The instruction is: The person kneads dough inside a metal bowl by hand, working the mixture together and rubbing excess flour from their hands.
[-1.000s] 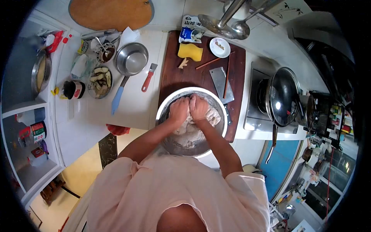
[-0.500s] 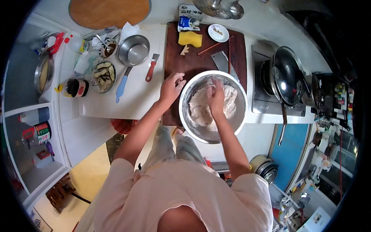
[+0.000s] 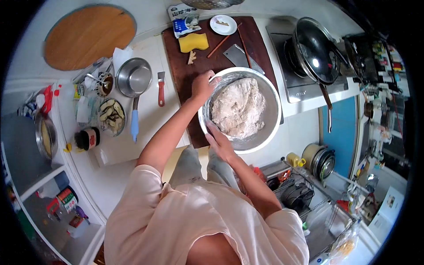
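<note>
A large metal mixing bowl (image 3: 270,121) holds a rough, pale mass of dough (image 3: 240,106) with flour smeared on the wall. My left hand (image 3: 204,86) grips the bowl's rim at the upper left, its fingertips curled over the edge. At the near left side, my right hand (image 3: 221,142) straddles the rim, fingers inside beside the dough and thumb outside. Under the bowl lies a dark wooden cutting board (image 3: 181,73). Behind the bowl, a cleaver (image 3: 238,56) rests on the board, partly hidden by the rim.
On the board are a yellow sponge (image 3: 193,43), ginger (image 3: 191,57), chopsticks (image 3: 218,46) and a small plate (image 3: 223,25). To the left sit a saucepan (image 3: 134,77), a red-handled scraper (image 3: 161,90) and a bowl of sliced food (image 3: 111,115). A wok (image 3: 316,53) stands on the right-hand stove.
My left hand has gone from beside the bowl onto its rim. My right hand has moved out of the dough to the near left rim. The view has turned, and the dough looks more gathered.
</note>
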The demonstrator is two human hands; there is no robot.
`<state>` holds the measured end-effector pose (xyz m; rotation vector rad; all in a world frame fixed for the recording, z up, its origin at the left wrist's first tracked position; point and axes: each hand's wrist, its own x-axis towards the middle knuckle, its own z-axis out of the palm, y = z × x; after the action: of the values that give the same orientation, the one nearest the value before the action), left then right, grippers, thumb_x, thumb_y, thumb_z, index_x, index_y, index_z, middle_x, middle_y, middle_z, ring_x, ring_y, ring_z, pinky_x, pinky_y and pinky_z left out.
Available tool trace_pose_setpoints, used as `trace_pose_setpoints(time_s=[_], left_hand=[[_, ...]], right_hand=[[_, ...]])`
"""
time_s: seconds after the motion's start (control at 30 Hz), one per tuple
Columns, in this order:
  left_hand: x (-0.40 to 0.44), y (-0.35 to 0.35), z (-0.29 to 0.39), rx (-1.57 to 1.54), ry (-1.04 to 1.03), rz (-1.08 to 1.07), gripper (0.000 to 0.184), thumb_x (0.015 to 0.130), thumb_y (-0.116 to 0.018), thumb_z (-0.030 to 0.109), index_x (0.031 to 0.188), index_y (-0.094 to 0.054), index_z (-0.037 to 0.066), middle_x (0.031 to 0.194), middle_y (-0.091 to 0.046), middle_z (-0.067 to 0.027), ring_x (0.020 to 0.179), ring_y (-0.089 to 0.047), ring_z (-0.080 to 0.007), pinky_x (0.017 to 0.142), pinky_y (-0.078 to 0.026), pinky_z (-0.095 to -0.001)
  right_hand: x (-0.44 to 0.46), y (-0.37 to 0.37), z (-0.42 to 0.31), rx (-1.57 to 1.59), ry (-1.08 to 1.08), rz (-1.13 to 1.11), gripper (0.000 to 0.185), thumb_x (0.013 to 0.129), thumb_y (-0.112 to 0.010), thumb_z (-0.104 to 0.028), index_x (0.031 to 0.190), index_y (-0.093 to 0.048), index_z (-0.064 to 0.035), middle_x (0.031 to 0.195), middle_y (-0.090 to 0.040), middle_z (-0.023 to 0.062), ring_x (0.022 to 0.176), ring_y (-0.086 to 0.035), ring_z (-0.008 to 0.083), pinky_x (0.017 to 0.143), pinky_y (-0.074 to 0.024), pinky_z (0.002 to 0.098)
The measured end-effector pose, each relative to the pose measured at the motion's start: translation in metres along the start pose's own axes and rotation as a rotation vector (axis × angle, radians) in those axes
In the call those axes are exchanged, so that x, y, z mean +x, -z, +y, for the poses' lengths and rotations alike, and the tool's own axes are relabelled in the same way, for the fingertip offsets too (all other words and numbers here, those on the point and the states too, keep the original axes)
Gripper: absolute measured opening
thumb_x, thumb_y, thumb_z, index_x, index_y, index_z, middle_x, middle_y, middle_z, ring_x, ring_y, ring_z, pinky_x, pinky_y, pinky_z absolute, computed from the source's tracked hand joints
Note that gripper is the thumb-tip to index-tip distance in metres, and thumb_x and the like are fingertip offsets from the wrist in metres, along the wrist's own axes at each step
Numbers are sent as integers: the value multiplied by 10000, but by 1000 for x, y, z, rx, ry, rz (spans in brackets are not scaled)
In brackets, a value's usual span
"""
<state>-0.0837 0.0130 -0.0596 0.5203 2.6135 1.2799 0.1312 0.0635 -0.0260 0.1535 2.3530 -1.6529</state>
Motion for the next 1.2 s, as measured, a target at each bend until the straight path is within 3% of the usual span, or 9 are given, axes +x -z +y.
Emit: trace_pose_setpoints(time_s=[0.2, 0.3, 0.4, 0.5, 0.73, 0.87, 0.97, 1.1, 1.2], left_hand=[[4, 8, -2, 13, -9, -23, 345, 873, -595, 404, 811, -633, 66, 709, -625, -175, 672, -613, -362, 608, -455, -439], [4, 14, -7, 45, -63, -30, 356, 877, -588, 405, 812, -637, 58, 696, -621, -173, 660, -613, -359, 593, -454, -434], [5, 14, -7, 7, -84, 8, 357, 879, -589, 398, 797, -641, 55, 692, -619, -173, 653, -612, -361, 584, -452, -436], [1, 11, -11, -28, -92, 50, 350, 885, -587, 382, 783, -643, 52, 697, -613, -182, 648, -604, -372, 576, -449, -436], [1, 12, -12, -113, -185, 84, 325, 897, -577, 340, 784, -643, 42, 704, -595, -200, 649, -591, -386, 564, -445, -430], [2, 16, -12, -7, -138, 40, 310, 893, -587, 325, 796, -652, 38, 710, -606, -192, 650, -601, -379, 564, -454, -418], [1, 12, -14, -69, -129, 82, 290, 889, -598, 307, 807, -664, 37, 723, -611, -196, 660, -608, -376, 571, -463, -408], [0, 11, -17, -60, -169, 104, 290, 892, -593, 306, 808, -666, 37, 722, -613, -194, 662, -608, -376, 576, -464, -409], [4, 12, -17, -72, -205, 108, 290, 894, -591, 305, 810, -667, 38, 725, -615, -194, 663, -608, -377, 583, -467, -412]], right_hand=[[115, -31, 9, 236, -17, 538, 556, 1000, -355, -320, 1440, -274, 10, 1520, -198, 221, 1422, -165, 335, 1155, -122, 380], [113, -30, 9, 299, 54, 558, 562, 1006, -320, -354, 1434, -293, 10, 1517, -206, 222, 1420, -174, 330, 1154, -117, 380], [59, -22, 19, 221, 107, 143, 579, 1008, -293, -386, 1427, -307, 13, 1516, -213, 219, 1421, -169, 327, 1154, -107, 376], [43, -17, -6, 260, 6, 132, 629, 1002, -301, -449, 1416, -331, 23, 1511, -264, 170, 1420, -183, 289, 1157, -107, 360], [128, -22, -9, 307, 26, 680, 619, 1006, -287, -405, 1427, -279, 50, 1522, -183, 232, 1429, -138, 331, 1157, -88, 378], [68, -29, 2, 222, 7, 267, 590, 1009, -291, -389, 1424, -305, 31, 1523, -198, 217, 1429, -140, 331, 1160, -83, 368], [56, -32, -5, 290, 24, 242, 586, 1008, -290, -390, 1427, -304, 20, 1520, -209, 215, 1426, -148, 336, 1160, -86, 371], [112, -15, -20, 223, 65, 559, 571, 1009, -290, -370, 1430, -292, 16, 1504, -244, 223, 1414, -189, 344, 1156, -119, 380], [97, -27, -9, 193, 118, 489, 555, 1006, -327, -342, 1425, -298, 19, 1496, -262, 223, 1408, -207, 343, 1153, -133, 383]])
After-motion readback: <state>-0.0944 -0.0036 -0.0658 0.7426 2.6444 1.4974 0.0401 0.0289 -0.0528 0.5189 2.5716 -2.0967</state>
